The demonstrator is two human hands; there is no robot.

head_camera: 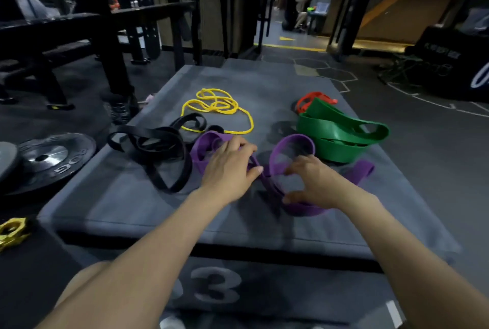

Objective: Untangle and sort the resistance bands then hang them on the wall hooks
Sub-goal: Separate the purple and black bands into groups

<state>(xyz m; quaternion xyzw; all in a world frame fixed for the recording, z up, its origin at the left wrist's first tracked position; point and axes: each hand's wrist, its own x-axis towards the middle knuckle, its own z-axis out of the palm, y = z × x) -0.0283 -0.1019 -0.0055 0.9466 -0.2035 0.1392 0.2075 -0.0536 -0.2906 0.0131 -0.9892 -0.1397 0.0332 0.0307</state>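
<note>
Both hands work at the purple band on a grey padded box.

The purple band point(293, 143) lies coiled in loops at the near middle of the grey box point(127, 207), between and under the two hands. The left hand point(229, 167) rests palm-down on its left loop, fingers spread and loosely curled over the rubber. The right hand point(315, 180) pinches a strand of the right loop between thumb and fingers. Left of the hands lies the black band point(158, 148); farther off, the thin yellow band point(217, 106). Just right of the purple one sits the wide green band point(341, 130), with the red band point(312, 99) beyond it.
</note>
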